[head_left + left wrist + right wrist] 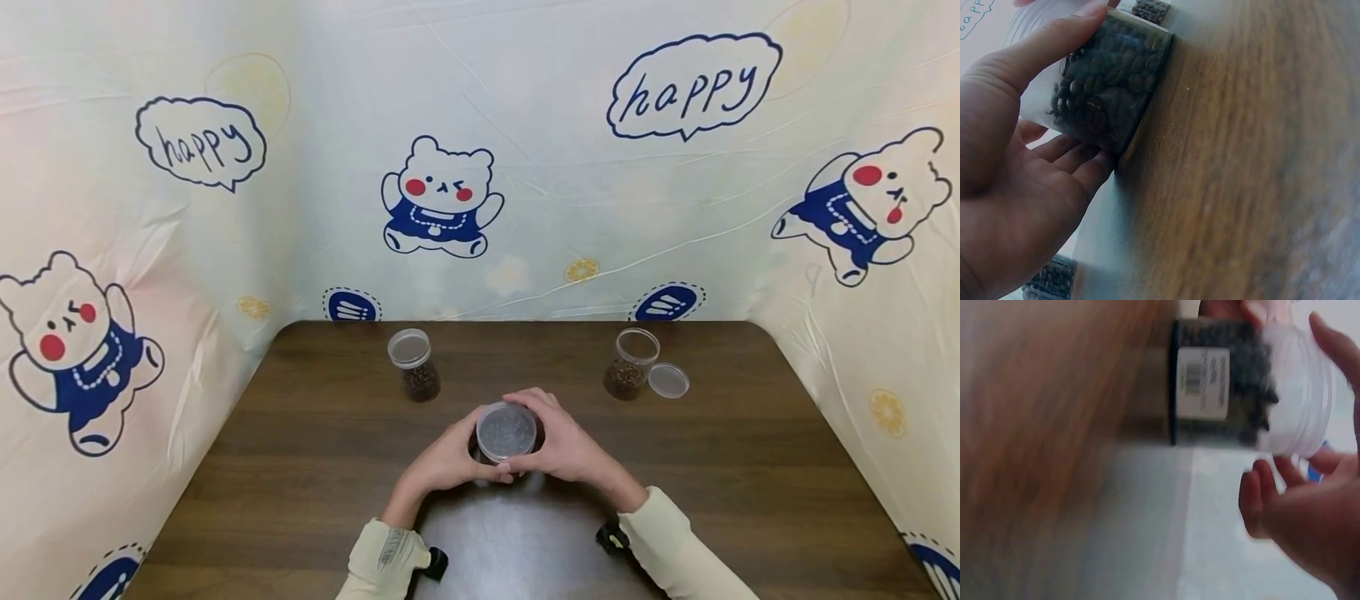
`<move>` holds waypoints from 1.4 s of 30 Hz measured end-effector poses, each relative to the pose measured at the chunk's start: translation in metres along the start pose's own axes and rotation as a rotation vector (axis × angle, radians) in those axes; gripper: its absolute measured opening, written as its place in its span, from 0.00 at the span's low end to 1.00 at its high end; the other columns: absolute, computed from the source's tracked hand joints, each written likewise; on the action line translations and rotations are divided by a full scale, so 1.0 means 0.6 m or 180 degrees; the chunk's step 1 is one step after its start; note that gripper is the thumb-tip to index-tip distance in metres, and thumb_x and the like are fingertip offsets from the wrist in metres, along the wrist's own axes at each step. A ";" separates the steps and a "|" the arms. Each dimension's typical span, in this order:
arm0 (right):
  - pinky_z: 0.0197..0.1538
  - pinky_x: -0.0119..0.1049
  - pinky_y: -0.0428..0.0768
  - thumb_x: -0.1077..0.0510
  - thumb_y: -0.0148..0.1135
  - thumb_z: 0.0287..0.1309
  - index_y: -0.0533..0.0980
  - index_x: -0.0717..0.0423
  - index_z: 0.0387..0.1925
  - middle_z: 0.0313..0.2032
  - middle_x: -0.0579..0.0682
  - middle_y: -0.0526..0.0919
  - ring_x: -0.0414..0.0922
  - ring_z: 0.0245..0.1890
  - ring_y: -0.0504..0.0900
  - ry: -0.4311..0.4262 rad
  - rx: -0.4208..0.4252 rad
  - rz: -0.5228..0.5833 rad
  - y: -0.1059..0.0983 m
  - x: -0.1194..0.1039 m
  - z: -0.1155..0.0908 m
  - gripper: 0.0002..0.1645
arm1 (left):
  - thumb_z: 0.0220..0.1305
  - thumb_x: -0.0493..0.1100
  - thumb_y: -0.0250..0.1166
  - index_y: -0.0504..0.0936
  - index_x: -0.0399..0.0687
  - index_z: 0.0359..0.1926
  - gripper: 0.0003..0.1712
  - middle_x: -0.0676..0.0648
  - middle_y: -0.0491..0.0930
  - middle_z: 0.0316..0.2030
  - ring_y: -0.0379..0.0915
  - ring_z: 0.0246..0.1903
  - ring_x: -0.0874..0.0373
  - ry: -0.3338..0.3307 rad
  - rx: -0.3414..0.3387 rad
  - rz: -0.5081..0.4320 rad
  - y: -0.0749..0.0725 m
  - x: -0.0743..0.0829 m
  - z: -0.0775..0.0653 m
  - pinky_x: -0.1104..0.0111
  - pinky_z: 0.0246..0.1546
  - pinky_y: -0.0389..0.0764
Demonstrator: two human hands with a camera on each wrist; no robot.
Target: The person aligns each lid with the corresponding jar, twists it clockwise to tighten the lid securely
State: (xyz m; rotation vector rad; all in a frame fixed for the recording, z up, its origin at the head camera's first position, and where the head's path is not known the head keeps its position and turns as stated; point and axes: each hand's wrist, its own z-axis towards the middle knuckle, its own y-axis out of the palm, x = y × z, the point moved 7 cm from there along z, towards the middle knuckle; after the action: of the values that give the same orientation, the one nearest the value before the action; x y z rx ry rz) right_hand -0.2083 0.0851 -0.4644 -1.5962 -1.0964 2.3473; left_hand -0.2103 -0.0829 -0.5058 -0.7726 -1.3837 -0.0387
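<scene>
Jar of dark beans, clear, lidded: upright on the table, between both hands. Probably light, stiff-walled, slightly slick — best held low round the body, the lid by its rim. Left hand: curled round the body. Right hand: fingers and thumb gripping at the lid rim. Beyond — left jar, lidded; right jar, loose lid just beside.

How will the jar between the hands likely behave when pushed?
The jar is probably stiff: its clear wall looks undented. It may resist tipping, since beans fill its lower part. The smooth wall might be slippery.
</scene>
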 end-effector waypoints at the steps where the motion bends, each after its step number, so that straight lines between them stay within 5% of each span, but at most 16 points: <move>1: 0.60 0.48 0.78 0.43 0.87 0.45 0.72 0.46 0.70 0.63 0.47 0.77 0.47 0.61 0.73 0.0039 0.0098 -0.0095 0.000 -0.005 -0.002 0.52 | 0.52 0.54 0.85 0.66 0.64 0.75 0.53 0.54 0.79 0.66 0.76 0.64 0.56 0.0007 0.0003 0.0014 0.000 0.001 0.000 0.53 0.67 0.75; 6: 0.57 0.49 0.75 0.38 0.86 0.43 0.72 0.57 0.68 0.59 0.53 0.79 0.50 0.56 0.73 0.0262 0.0502 -0.0504 0.006 -0.030 -0.014 0.55 | 0.50 0.54 0.86 0.68 0.64 0.74 0.53 0.54 0.79 0.65 0.77 0.63 0.56 -0.0006 0.0007 0.0031 -0.001 0.001 0.000 0.54 0.67 0.76; 10: 0.59 0.52 0.71 0.37 0.86 0.42 0.71 0.61 0.68 0.58 0.56 0.79 0.53 0.57 0.73 0.0388 0.0580 -0.0592 0.009 -0.036 -0.018 0.57 | 0.50 0.52 0.86 0.68 0.63 0.74 0.52 0.53 0.79 0.65 0.77 0.63 0.56 -0.0013 0.0005 0.0042 -0.001 0.000 0.000 0.54 0.66 0.76; 15: 0.62 0.53 0.74 0.38 0.86 0.43 0.67 0.53 0.74 0.66 0.52 0.75 0.51 0.62 0.71 0.0407 0.0214 -0.0201 0.002 -0.020 -0.011 0.61 | 0.55 0.50 0.83 0.67 0.61 0.75 0.50 0.52 0.79 0.66 0.76 0.64 0.54 0.0013 0.0004 0.0072 -0.001 0.000 0.000 0.54 0.67 0.75; 19: 0.66 0.55 0.75 0.44 0.85 0.48 0.64 0.44 0.78 0.73 0.49 0.69 0.50 0.68 0.70 0.0065 -0.0261 0.0184 -0.004 -0.006 0.002 0.59 | 0.52 0.54 0.85 0.66 0.62 0.76 0.54 0.54 0.78 0.67 0.76 0.65 0.56 -0.0032 -0.0003 0.0058 0.001 -0.003 0.001 0.54 0.68 0.74; 25: 0.67 0.53 0.75 0.43 0.83 0.52 0.63 0.36 0.79 0.75 0.45 0.67 0.49 0.71 0.69 -0.0296 -0.0704 0.0271 -0.006 0.006 0.013 0.56 | 0.48 0.55 0.86 0.66 0.63 0.76 0.56 0.55 0.78 0.67 0.75 0.65 0.57 -0.0007 -0.0004 0.0066 0.002 -0.005 0.003 0.54 0.68 0.74; 32: 0.64 0.52 0.77 0.45 0.84 0.51 0.68 0.42 0.76 0.71 0.47 0.71 0.49 0.68 0.70 -0.0243 -0.0433 0.0039 -0.004 -0.004 0.011 0.53 | 0.48 0.54 0.87 0.67 0.64 0.74 0.55 0.56 0.79 0.65 0.76 0.64 0.57 0.0023 -0.0005 -0.0032 0.001 -0.002 0.003 0.55 0.68 0.74; 42: 0.61 0.52 0.71 0.38 0.82 0.50 0.70 0.52 0.73 0.65 0.52 0.73 0.51 0.62 0.70 0.0271 0.0111 -0.0647 0.003 -0.042 -0.006 0.54 | 0.52 0.55 0.85 0.65 0.64 0.77 0.55 0.53 0.77 0.67 0.76 0.64 0.56 -0.0038 -0.0052 0.0018 0.000 -0.001 0.001 0.55 0.67 0.75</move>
State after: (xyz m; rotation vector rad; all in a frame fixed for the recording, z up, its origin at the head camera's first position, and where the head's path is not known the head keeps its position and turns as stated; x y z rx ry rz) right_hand -0.1933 0.0741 -0.4467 -1.4811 -1.1345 2.1378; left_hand -0.2110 -0.0830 -0.5064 -0.7915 -1.3938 -0.0411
